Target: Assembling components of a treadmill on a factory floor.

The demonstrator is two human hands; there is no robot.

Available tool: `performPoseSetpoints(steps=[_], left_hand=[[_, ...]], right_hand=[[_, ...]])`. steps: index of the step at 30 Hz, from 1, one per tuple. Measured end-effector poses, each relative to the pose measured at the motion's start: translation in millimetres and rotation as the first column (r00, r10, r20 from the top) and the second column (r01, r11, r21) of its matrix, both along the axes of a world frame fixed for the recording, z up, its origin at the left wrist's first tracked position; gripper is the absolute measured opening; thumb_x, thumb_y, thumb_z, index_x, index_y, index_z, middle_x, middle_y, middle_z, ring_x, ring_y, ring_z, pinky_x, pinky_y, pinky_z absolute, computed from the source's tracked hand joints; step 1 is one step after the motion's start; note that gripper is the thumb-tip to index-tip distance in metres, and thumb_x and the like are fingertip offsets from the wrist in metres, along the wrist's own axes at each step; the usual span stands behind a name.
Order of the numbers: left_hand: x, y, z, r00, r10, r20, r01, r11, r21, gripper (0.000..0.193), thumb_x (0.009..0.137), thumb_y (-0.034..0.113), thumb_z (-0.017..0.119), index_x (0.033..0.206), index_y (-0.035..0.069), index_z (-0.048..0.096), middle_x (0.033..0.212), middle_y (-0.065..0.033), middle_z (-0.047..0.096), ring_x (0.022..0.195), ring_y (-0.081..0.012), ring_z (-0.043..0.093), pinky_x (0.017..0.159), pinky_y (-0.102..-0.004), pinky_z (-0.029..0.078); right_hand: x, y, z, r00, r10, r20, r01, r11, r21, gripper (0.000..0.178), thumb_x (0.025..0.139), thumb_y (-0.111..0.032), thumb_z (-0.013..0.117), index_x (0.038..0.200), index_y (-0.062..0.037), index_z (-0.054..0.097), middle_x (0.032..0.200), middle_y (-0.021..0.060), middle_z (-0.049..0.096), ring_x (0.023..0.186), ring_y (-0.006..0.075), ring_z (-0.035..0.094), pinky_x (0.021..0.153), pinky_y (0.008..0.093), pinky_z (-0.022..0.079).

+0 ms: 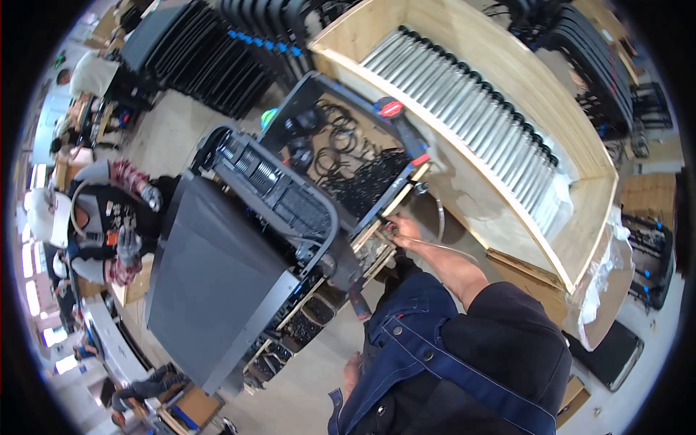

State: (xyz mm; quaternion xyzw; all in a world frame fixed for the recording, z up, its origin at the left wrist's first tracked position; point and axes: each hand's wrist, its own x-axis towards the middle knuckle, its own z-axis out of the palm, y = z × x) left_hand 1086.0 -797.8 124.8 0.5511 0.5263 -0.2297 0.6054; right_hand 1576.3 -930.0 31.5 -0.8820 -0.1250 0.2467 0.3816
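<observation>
My right hand [403, 230] reaches to the end of the work cart. Its fingers are closed around something small and dark that I cannot make out. A thin clear hose [441, 217] loops beside that hand. Low at my left side hangs my left hand [352, 371], mostly hidden by the blue apron, its fingers unclear. Just beyond my right hand is a grey bin [348, 217] holding small black parts [370, 181] and coiled black cables [337, 138]. A red-and-black cordless driver [406, 130] rests on the bin's corner. Another dark power tool [341, 270] hangs at the cart's near side.
A long wooden crate [464, 170] with rows of metal tubes [471, 109] stands to the right. Left of the bin lies a large dark grey panel [217, 268] beside a grey frame [272, 181]. Across it, a gloved co-worker [109, 225] works. Stacked black frames [196, 58] stand behind.
</observation>
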Motion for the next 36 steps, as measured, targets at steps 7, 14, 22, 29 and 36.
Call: performPoseSetpoints(steps=[7,14,22,29,36], left_hand=[[134.9,24.4,33.5,0.973,0.063,0.222,-0.04,0.993,-0.107,0.033,0.102,0.03,0.062,0.12,0.003,0.067,0.107,-0.0101,0.072,0.098,-0.0182,0.069,0.081,-0.0344,0.056],[311.8,-12.3,94.3,0.698,-0.309,0.646,0.405,0.914,0.0,0.031,0.105,0.023,0.06,0.124,-0.001,0.062,0.102,-0.0108,0.071,0.089,-0.0155,0.066,0.081,-0.0305,0.054],[400.0,-128.9,118.9,0.744,-0.206,0.636,0.355,0.928,-0.115,0.029,0.104,0.019,0.059,0.124,-0.002,0.062,0.105,-0.0119,0.07,0.095,-0.0189,0.068,0.085,-0.0316,0.056],[456.5,-216.9,138.5,0.891,-0.241,0.386,0.265,0.964,-0.009,0.024,0.103,0.021,0.059,0.111,-0.001,0.065,0.097,-0.0081,0.069,0.089,-0.0161,0.065,0.079,-0.0314,0.054],[454.6,-233.9,140.0,0.983,-0.126,0.135,0.126,0.992,0.011,0.055,0.1,0.041,0.066,0.134,-0.001,0.06,0.113,-0.0098,0.07,0.102,-0.0219,0.067,0.089,-0.0391,0.055]], right_hand=[[-31.9,-63.6,62.7,0.949,0.283,-0.137,-0.307,0.93,-0.201,0.046,0.085,-0.023,0.07,0.126,-0.0077,0.06,0.126,0.0223,0.06,0.113,0.0413,0.062,0.097,0.0481,0.051],[-79.8,-180.5,163.8,0.923,0.381,-0.054,-0.381,0.887,-0.262,0.046,0.082,-0.026,0.074,0.122,-0.0048,0.066,0.118,0.0196,0.068,0.108,0.0383,0.067,0.093,0.0469,0.053],[51.6,-414.5,220.5,0.687,-0.636,-0.352,0.726,0.577,0.375,0.044,0.091,-0.022,0.073,0.127,0.0016,0.064,0.102,0.0111,0.072,0.088,0.0176,0.071,0.079,0.0314,0.06],[80.7,-647.1,-130.8,0.789,-0.582,-0.197,0.494,0.791,-0.359,0.032,0.091,-0.032,0.064,0.085,-0.001,0.071,0.084,0.0171,0.072,0.062,0.0305,0.067,0.062,0.0446,0.056],[21.1,-596.5,-239.6,0.116,-0.927,-0.355,0.993,0.121,0.009,0.036,0.069,-0.002,0.068,0.103,0.0094,0.064,0.089,0.0161,0.07,0.074,0.0248,0.067,0.062,0.0404,0.053]])
